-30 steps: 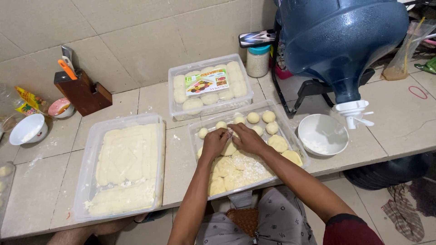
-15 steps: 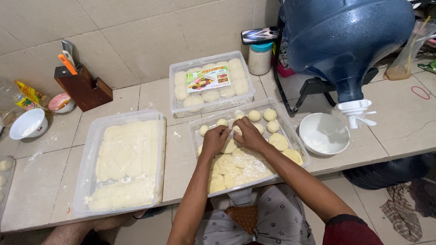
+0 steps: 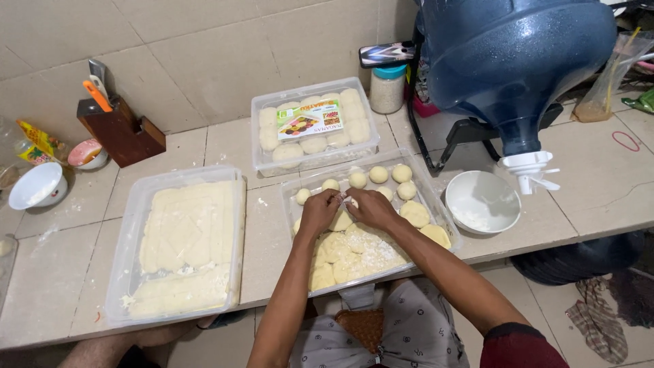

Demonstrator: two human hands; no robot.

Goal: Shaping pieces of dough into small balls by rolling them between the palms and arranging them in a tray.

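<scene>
With both hands, left hand (image 3: 319, 212) and right hand (image 3: 371, 208), fingers pinched together on a dough piece (image 3: 343, 200) over the clear tray (image 3: 436, 204), shaping goes best rolling gently, clear of the finished dough balls (image 3: 379, 174) near the far edge.

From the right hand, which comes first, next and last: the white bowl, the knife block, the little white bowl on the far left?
From the right hand:
1. White bowl, to its right.
2. Knife block, back left.
3. Small white bowl, far left.
</scene>
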